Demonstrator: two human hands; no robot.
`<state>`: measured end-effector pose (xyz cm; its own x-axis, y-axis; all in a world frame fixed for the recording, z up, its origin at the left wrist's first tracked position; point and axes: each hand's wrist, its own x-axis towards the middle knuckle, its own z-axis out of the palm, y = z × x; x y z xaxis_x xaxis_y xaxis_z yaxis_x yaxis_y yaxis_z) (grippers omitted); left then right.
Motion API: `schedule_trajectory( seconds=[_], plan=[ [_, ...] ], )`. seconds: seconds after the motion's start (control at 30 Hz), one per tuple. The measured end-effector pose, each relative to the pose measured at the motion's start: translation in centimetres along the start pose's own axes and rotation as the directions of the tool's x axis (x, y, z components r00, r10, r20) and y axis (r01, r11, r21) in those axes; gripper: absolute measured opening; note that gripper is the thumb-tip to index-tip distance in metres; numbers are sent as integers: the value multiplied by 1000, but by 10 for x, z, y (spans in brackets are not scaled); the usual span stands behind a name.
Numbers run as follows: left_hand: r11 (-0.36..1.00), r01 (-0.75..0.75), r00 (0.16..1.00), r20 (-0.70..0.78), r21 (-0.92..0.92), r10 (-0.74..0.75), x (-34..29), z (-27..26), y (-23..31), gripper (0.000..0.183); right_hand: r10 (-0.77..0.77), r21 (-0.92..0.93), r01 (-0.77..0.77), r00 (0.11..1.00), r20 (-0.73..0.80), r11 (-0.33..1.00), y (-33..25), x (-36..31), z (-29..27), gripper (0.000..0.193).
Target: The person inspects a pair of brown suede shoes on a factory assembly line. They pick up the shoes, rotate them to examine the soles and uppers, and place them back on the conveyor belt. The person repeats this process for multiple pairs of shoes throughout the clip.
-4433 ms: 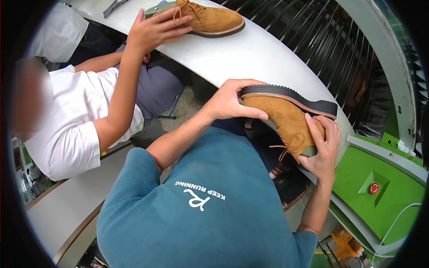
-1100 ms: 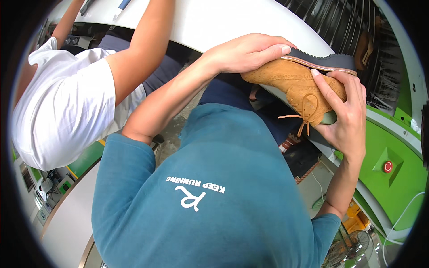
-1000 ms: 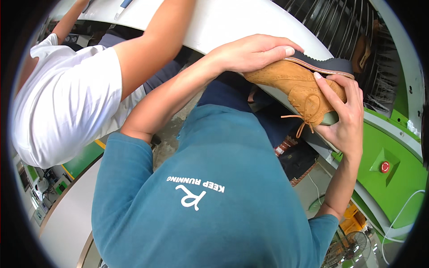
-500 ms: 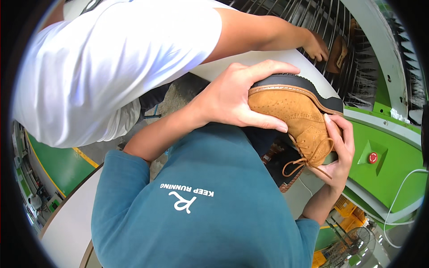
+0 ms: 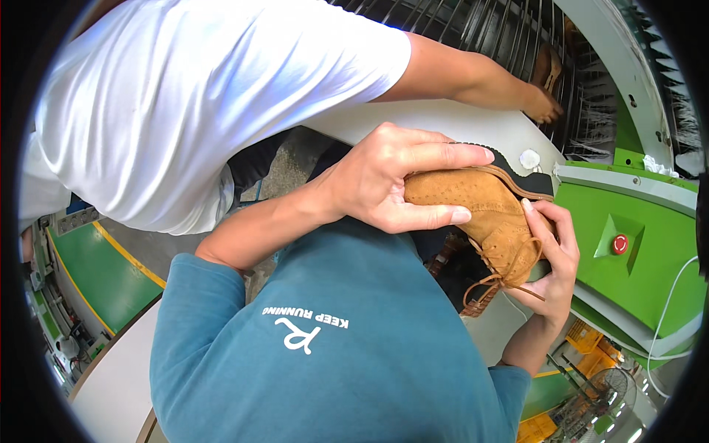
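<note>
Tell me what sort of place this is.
Probably a shoe factory floor: a tan lace-up shoe is held in the left hand and right hand, a green machine with a red push-button stands alongside, and yellow crates show at lower right.

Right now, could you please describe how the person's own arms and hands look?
The left hand and right hand are ungloved, with bare wrists. Bare forearms show below the short sleeves of a teal shirt with white print.

Left hand [image 5: 380, 177] partly hides shoe [image 5: 473, 196] at toe; right hand [image 5: 555, 258], at heel. Co-worker [image 5: 207, 96] cut off at top, blocks some counter [image 5: 458, 118].
</note>
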<state>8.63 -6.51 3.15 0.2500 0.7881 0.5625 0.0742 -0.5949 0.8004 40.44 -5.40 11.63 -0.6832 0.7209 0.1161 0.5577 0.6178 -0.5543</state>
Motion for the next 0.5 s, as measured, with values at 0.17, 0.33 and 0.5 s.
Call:
schedule_trajectory(
  seconds=[0.17,0.33,0.5],
  plan=[
    [996,-21,999,46,-92,26,5,3,-12,64,-57,-198,33,991,-120,980,-5,-3,2,86],
    [993,-56,998,-42,-104,52,2,16,-13,81,-236,-460,135,957,-171,878,-9,-6,-7,83],
    [996,-73,997,-30,-42,72,3,19,-8,88,-225,-416,134,958,-179,900,-5,-10,-7,83]
  ],
)
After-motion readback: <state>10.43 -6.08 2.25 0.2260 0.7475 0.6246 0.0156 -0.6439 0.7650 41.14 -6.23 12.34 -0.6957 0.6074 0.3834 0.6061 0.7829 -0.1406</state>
